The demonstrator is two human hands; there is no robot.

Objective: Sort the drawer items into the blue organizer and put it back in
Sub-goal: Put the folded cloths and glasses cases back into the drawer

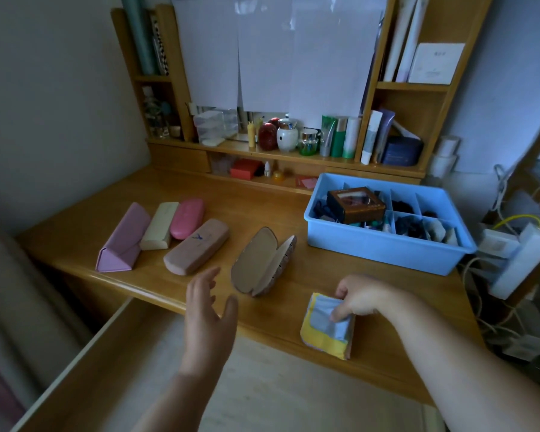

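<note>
Drawer [85, 363] stood pulled out below desk edge, nothing seen inside it. Left hand [208, 310] hovered over front edge, fingers spread, holding nothing. Right hand [354, 296] pinched folded yellow-and-blue cloth [326, 327] lying on desk [262, 219] near front edge. Blue organizer [384, 247] sat at right rear of desk, compartments partly filled. Five glasses cases still out: pink triangular [122, 240], cream [159, 227], pink oval [187, 218], tan [197, 246], open one [262, 261]. Judged roughly midway; organizer not yet returned.

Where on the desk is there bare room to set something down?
Bare wood lies between the open case and the blue organizer, and behind the cases toward the shelf. The left side is crowded with four closed cases; the right hand holds a cloth at the front edge.
</note>
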